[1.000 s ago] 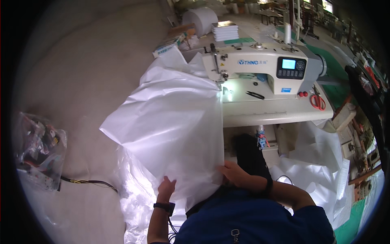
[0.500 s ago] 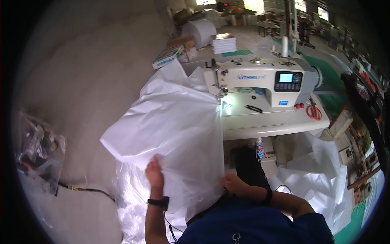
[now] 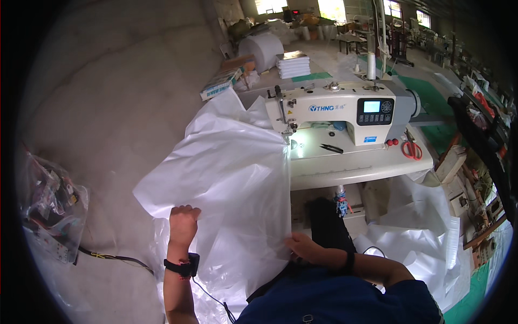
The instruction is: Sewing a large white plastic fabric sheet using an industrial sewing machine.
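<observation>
A large white plastic sheet (image 3: 232, 167) hangs in folds from the sewing machine (image 3: 329, 110) down toward my lap. Its upper right corner lies under the lit needle end of the machine. At the sheet's lower left edge, my left hand (image 3: 184, 222) is closed with knuckles up, gripping the sheet; its fingertips are hidden. My right hand (image 3: 303, 247) pinches the sheet's right edge low down, close to my body. Small black thread snips (image 3: 331, 148) lie on the machine bed, and red-handled scissors (image 3: 411, 150) rest at its right end.
More white sheeting (image 3: 415, 232) is heaped below the table at right. A clear bag of oddments (image 3: 54, 200) and a black cable (image 3: 116, 255) lie on the floor at left. Behind the machine stand a thread cone (image 3: 371, 66), a white stack (image 3: 293, 66) and a big white roll (image 3: 261, 52).
My left hand has moved left across the sheet and curled from extended fingers into a closed grip. The right hand keeps its pinch on the edge. The view has shifted slightly.
</observation>
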Motion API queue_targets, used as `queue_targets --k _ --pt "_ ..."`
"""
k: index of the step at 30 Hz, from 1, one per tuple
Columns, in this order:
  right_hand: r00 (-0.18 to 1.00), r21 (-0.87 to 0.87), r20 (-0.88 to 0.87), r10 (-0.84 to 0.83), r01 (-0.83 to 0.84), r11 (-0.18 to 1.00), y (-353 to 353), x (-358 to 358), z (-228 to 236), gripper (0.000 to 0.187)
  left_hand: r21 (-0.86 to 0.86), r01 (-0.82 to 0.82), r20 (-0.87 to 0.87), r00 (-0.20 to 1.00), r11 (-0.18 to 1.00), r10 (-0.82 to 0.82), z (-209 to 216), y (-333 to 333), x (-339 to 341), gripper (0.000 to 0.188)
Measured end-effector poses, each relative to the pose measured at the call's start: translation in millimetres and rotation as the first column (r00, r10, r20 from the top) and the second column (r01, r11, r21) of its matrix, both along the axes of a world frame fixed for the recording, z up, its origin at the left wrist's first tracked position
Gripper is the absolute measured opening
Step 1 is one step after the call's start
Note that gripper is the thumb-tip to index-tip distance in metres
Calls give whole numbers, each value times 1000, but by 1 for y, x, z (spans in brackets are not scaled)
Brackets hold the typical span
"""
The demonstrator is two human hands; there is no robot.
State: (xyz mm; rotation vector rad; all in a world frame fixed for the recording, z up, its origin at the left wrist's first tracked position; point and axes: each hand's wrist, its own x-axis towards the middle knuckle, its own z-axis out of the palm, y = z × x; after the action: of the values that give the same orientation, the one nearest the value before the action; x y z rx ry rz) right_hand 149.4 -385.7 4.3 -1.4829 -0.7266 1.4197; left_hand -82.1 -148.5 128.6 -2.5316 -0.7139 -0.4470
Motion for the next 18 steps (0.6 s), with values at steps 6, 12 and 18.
queue_targets --k 6,12,18 --pt "995 106 104 2 -13 994 -1 -3 -2 31 -599 420 -21 843 682 -538 27 -107 8 12" --pt "996 124 67 58 -66 990 -2 -14 -7 31 -936 341 255 820 80 -512 -34 -138 31 5" --pt "890 152 399 222 -303 941 -7 -14 -24 27 -898 304 333 942 -320 -42 -87 -131 43 14"
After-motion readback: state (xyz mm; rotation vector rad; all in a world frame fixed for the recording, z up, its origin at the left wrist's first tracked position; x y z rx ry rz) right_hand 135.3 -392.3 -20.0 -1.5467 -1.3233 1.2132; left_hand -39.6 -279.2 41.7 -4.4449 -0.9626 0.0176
